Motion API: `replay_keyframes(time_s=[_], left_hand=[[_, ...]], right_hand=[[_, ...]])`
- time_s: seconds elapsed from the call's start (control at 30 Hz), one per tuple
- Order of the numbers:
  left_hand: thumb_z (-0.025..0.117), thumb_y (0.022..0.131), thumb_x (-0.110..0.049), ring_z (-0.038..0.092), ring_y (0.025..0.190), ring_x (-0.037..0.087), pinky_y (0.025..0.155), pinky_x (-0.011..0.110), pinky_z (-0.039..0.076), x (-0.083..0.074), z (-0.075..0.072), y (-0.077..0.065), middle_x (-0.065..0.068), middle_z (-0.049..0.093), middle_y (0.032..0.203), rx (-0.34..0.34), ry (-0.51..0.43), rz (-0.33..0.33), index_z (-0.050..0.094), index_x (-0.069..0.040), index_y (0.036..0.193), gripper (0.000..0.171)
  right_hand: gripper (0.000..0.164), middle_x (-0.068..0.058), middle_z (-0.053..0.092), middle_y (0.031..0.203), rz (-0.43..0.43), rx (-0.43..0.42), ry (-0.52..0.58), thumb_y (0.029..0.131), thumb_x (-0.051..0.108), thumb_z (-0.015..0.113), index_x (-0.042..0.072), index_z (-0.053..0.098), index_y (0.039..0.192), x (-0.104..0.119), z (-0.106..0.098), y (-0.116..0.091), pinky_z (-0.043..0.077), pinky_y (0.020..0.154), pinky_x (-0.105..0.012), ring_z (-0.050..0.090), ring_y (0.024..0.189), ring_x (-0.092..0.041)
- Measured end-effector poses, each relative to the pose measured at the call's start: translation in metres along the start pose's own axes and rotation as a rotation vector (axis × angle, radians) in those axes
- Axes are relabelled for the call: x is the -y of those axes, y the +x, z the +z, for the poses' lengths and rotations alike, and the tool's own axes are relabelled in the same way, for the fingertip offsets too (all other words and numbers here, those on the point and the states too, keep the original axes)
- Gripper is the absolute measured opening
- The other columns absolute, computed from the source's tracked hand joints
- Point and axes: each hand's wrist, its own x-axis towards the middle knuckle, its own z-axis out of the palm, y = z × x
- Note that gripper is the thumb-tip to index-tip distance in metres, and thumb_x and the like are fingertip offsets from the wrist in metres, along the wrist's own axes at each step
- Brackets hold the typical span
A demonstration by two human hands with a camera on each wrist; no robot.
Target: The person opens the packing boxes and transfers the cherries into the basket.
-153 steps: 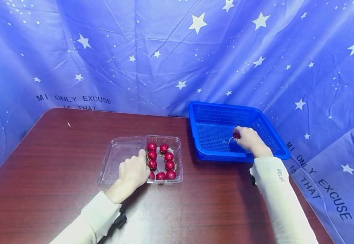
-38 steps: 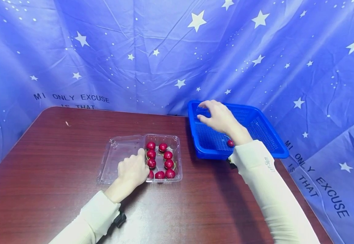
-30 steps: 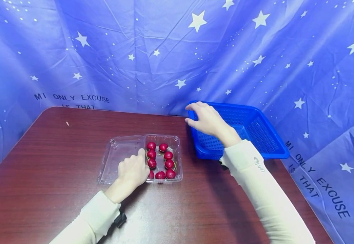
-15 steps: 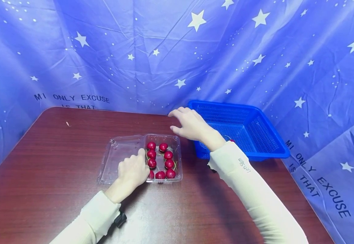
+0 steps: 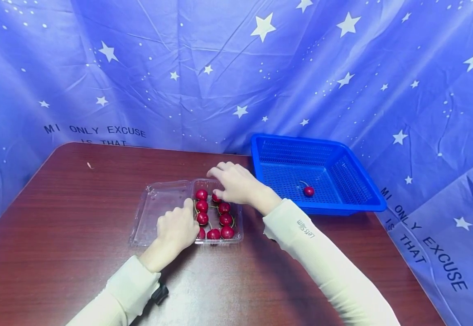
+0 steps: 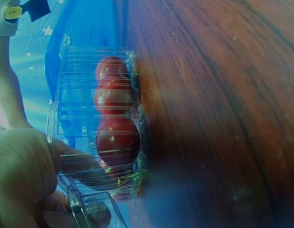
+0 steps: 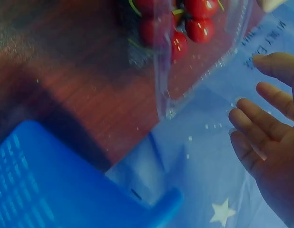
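Note:
A clear plastic clamshell box (image 5: 239, 226) holds several red cherries (image 5: 214, 233) with green stems. Its lid (image 5: 156, 199) lies folded open to the left. My left hand (image 5: 177, 227) grips the box's left wall near the hinge; in the left wrist view the thumb is inside and the other fingers are outside. Over the back right of the box hovers my right hand (image 5: 238, 183), fingers spread and holding nothing, partly covering the farthest right cherry. The right wrist view shows that palm (image 7: 280, 156) bare. One cherry (image 5: 309, 191) with its stem rests in the blue basket (image 5: 318, 211).
The basket stands at the back right of the brown table (image 5: 77, 217), to the right of the box. A small pale scrap (image 5: 90, 165) lies far left. Behind the table hangs a blue star-patterned cloth (image 5: 204, 90).
My right hand released a cherry in the basket, then moved left and toward me, over the box. The left hand and the box have stayed in place.

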Motion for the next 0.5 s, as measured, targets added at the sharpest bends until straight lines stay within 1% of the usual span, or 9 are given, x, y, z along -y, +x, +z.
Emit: replay_keyframes(time_s=[0.2,0.33,0.5], left_hand=[[0.057,0.081,-0.019,0.066,0.068,0.044,0.053,0.055,0.050,-0.001,0.000,0.000,0.026,0.069,0.076,-0.011,0.001,-0.001,0.050,-0.003,0.097,0.023],[0.057,0.081,-0.019,0.066,0.068,0.045,0.053,0.055,0.050,-0.001,0.000,0.000,0.026,0.070,0.077,-0.016,0.001,-0.002,0.050,-0.003,0.097,0.024],[0.058,0.081,-0.020,0.066,0.069,0.045,0.054,0.055,0.050,0.000,0.000,0.000,0.026,0.070,0.078,-0.013,0.002,-0.007,0.050,-0.003,0.098,0.025]], right_hand=[[0.039,-0.010,0.067,0.107,-0.043,0.038,-0.017,0.083,0.022,0.068,0.010,0.063,0.120,0.011,0.015,0.001,0.053,0.083,-0.042,0.060,0.096,-0.026],[0.038,-0.010,0.067,0.106,-0.072,0.061,-0.031,0.082,0.020,0.068,0.010,0.064,0.119,0.016,0.021,0.002,0.052,0.085,-0.042,0.060,0.096,-0.027],[0.036,-0.008,0.067,0.110,-0.075,0.123,-0.034,0.083,0.022,0.069,0.014,0.064,0.118,0.021,0.028,0.003,0.051,0.087,-0.042,0.060,0.100,-0.026]])
